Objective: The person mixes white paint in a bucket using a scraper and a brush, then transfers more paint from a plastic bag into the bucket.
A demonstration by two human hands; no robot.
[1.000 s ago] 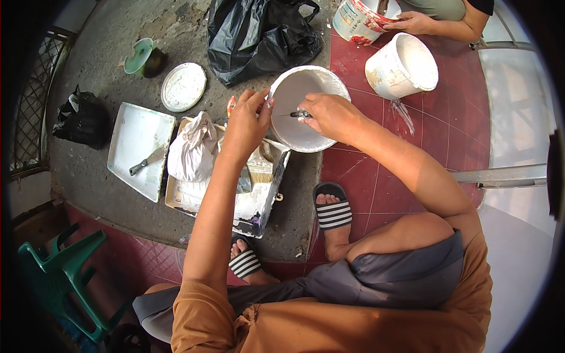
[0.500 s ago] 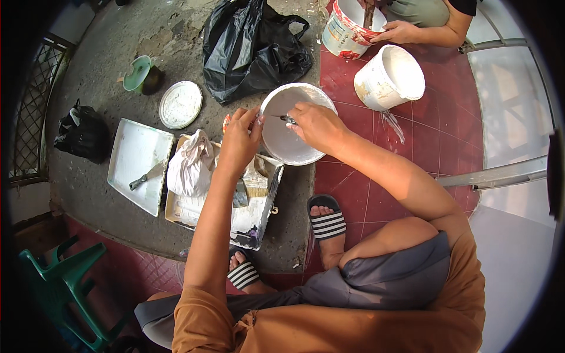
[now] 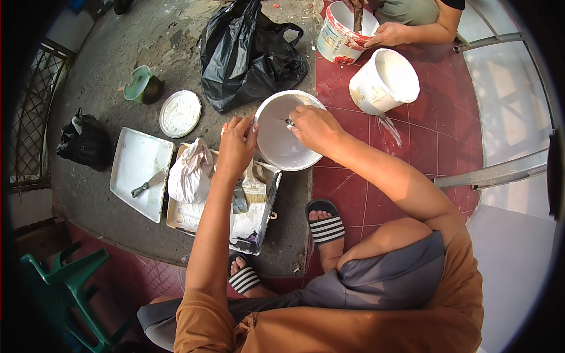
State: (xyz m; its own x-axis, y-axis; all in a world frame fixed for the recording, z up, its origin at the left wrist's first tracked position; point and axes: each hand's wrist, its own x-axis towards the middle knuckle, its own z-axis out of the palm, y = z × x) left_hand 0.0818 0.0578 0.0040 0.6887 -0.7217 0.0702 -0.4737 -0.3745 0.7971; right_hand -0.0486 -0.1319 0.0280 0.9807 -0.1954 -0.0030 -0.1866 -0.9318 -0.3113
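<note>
A white bucket (image 3: 289,154) stands in front of me, its inside coated with pale paint. My left hand (image 3: 237,146) grips its left rim, fingers closed at the edge. Over the bucket's opening, my right hand (image 3: 315,127) is closed round a small dark-handled tool (image 3: 289,122). Its thin tip points left toward my left hand; most of it is hidden in the fist. Just below the bucket, a wide paintbrush (image 3: 254,191) and a scraper (image 3: 239,200) lie on a paint-smeared tray (image 3: 241,226), with a white cloth bundle (image 3: 189,179) at its left.
A second tray (image 3: 135,159) holds a putty knife (image 3: 147,183). Beyond lie a round lid (image 3: 180,114), a green container (image 3: 138,83) and black plastic bags (image 3: 247,65). Another white bucket (image 3: 368,88) stands near a co-worker's hand (image 3: 388,35) on a red-rimmed bucket (image 3: 335,35).
The view has shifted slightly, so the scene sits a little lower. My right hand has moved slightly over the bucket with the tool. My left hand keeps its hold on the rim.
</note>
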